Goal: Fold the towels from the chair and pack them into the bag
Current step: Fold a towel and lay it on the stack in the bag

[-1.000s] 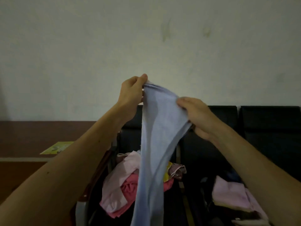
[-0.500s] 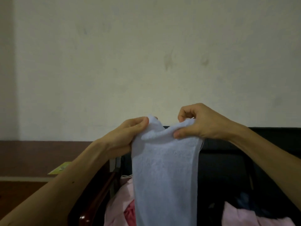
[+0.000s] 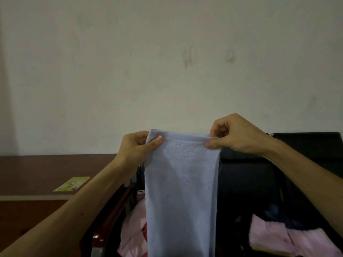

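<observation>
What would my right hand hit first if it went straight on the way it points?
The right hand points left along the top edge of the towel, which it pinches, so it would probably meet the left hand first, at the other corner. One view leaves depth unsure.

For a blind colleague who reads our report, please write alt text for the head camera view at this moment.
The left hand and the right hand pinch the top corners of a pale blue towel, which hangs flat in front of a pale wall. Behind it, crumpled pink towels lie on black chairs.
</observation>
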The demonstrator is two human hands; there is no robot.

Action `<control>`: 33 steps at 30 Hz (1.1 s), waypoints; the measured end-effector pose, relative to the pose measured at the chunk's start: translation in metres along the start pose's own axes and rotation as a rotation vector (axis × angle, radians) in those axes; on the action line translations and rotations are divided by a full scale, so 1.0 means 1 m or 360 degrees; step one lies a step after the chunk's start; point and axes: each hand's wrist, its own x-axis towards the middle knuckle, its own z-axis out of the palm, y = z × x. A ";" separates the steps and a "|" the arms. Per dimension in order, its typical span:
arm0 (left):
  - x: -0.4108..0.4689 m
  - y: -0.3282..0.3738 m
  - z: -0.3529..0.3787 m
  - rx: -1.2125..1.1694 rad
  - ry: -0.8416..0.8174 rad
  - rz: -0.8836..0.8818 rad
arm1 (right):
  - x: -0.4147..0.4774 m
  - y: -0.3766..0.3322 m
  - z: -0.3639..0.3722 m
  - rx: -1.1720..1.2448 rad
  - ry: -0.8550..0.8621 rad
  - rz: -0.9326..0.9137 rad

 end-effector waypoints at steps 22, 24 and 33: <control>-0.032 -0.021 0.019 -0.0418 -0.0331 -0.0562 | -0.030 0.034 0.048 0.0826 0.0375 0.0300; -0.041 -0.032 0.025 -0.0460 -0.0330 -0.0696 | -0.039 0.048 0.073 0.0990 0.0422 0.0427; -0.081 -0.076 0.032 -0.0937 -0.0205 -0.1139 | -0.129 0.077 0.200 0.2006 0.0010 0.1062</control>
